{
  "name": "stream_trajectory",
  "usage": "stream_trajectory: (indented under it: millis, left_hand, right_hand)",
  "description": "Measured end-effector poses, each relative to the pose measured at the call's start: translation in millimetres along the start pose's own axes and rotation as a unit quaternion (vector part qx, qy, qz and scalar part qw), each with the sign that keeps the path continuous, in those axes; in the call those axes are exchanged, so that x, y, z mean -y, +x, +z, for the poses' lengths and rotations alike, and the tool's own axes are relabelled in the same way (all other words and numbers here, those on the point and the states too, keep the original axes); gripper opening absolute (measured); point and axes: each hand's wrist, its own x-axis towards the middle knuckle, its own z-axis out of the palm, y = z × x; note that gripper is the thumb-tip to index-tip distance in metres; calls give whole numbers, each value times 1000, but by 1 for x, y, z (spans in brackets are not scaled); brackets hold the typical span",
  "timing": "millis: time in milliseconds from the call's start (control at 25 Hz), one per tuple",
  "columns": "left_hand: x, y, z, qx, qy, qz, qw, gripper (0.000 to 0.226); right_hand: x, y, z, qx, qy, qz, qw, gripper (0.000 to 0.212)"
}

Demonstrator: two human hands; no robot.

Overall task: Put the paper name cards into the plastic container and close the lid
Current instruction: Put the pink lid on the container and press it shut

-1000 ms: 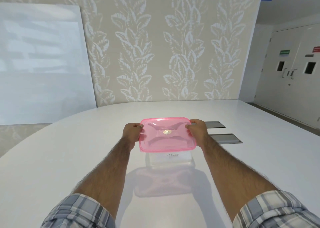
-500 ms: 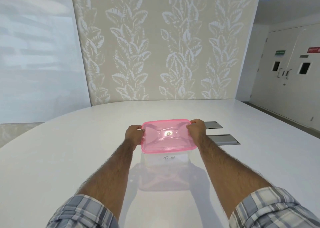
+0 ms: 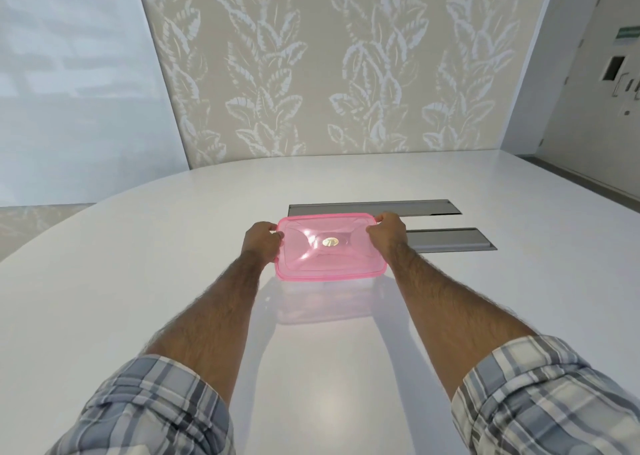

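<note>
Step in hand: closing the lid, the last step of the task. The pink lid [image 3: 329, 246] lies over the plastic container [image 3: 325, 285], which stands on the white tabletop [image 3: 138, 281]. Whether its rim has snapped on all round cannot be told.
Name cards: nothing of them can be made out through the lid or the clear near wall, so it is only a judgement that they are inside.
Left hand [image 3: 262, 243]: grips the lid's left short edge, fingers curled round the rim.
Right hand [image 3: 388, 234]: grips the lid's right edge near the far corner, fingers curled over the rim.
Next move: it likely calls for pressing down evenly along both short edges and then the corners, keeping the lid square to the box so that no side rides up.
Risk: the container looks light and the tabletop is glossy, so a lopsided push could slide or tip it.
Around: two grey cable hatches [image 3: 450, 240] are set into the tabletop just behind and to the right of the box; a leaf-patterned wall [image 3: 329, 73] stands beyond, with a white board [image 3: 76, 91] to the left and a door [image 3: 595, 73] at the far right.
In the way: nothing lies near the container; the hatches are flush and apart from it.
</note>
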Motion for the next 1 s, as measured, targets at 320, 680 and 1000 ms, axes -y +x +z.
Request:
stream_trajectory:
  millis: [320,680,1000]
  left_hand:
    - [-2,7,8,-29,121,30,992,39]
    - [-4,17,17,-42,160,8,986,24]
    - [-1,9,28,-76,239,-7,968,36]
  right_hand:
    - [-6,13,9,12,-39,0,999,15]
    - [-8,23,23,9,-58,-5,998,7]
    - [-12,24,37,-20,-109,-12,994,31]
